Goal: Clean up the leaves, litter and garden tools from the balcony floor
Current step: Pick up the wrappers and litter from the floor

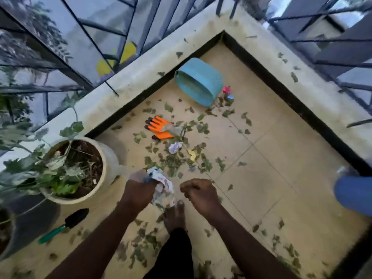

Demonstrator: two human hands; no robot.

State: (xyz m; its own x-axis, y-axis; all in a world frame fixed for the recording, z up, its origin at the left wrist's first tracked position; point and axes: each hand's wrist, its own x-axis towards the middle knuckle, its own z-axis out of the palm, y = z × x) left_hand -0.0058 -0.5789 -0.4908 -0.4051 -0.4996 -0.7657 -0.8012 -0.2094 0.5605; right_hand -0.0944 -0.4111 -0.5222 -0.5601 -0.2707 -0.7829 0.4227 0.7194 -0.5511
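Green leaves [173, 164] litter the beige tiled floor [271, 178]. A blue basket [199, 81] lies on its side far off, with orange gloves [161, 127] and crumpled paper [175, 147] nearer. A trowel [64, 225] lies near left, beside a pot [108, 158].

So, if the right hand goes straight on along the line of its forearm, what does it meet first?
Most likely the heap of leaves just ahead of the right hand; the white crumpled paper lies beyond it. Depth is unclear, so the hand may pass above them.

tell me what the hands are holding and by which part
Left hand grips crumpled paper by its left side; right hand is curled, nothing visible in it.
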